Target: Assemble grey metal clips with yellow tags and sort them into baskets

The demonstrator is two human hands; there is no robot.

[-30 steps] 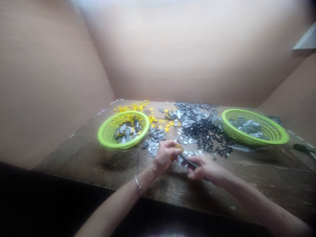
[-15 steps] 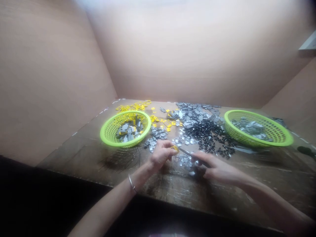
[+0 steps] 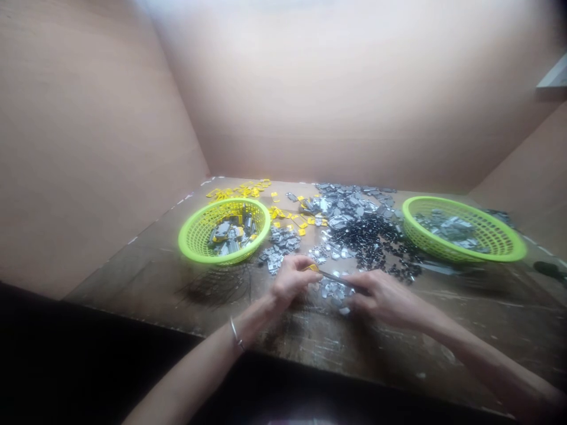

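Two lime-green plastic baskets [image 3: 193, 241] sit on a scarred wooden table [image 3: 465, 330] among scattered grey, black and yellow parts [image 3: 367, 248].

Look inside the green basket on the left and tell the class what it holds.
Grey pieces with a few yellow ones lie heaped in the lime-green basket. Anything under the top layer is covered, so it cannot be seen.

hidden: small yellow piece [image 3: 312, 268], mostly behind the fingers of the bare left hand [image 3: 290, 280] | hidden: one end of the slim dark metal tool [image 3: 334, 277], inside the curled bare right hand [image 3: 383, 298] | cut off: dark green object [image 3: 549, 270] at the right edge | too small: exact shapes of the scattered black metal parts [image 3: 367, 242] | blurred: grey parts in the round lime-green plastic basket [image 3: 447, 203]
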